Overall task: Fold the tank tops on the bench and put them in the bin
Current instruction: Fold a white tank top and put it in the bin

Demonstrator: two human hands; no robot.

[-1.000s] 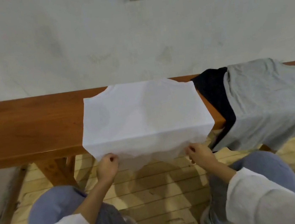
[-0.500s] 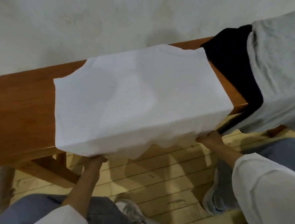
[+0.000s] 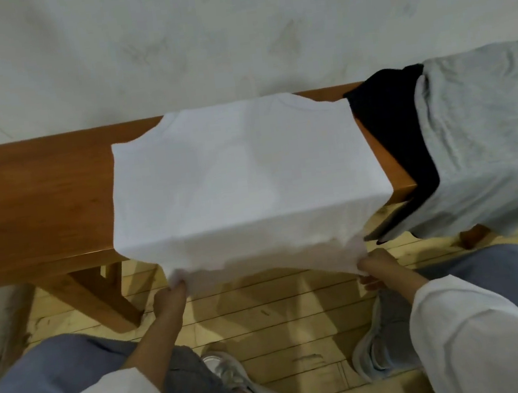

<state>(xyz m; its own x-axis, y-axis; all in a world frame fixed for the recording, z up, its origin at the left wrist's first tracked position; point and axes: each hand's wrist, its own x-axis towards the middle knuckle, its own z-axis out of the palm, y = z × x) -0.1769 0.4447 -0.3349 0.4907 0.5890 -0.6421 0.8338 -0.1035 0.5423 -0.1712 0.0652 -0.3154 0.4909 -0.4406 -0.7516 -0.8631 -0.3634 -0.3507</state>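
both hands, left and right, pinch a smooth white top's near hem, draped over the glossy wooden table.

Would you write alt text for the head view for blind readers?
The left hand and right hand pinch the hanging hem of a white top spread on a bench. A black top and grey top drape over its right end.

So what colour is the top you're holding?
White, plain with no pattern. The tank top shows best in the head view.
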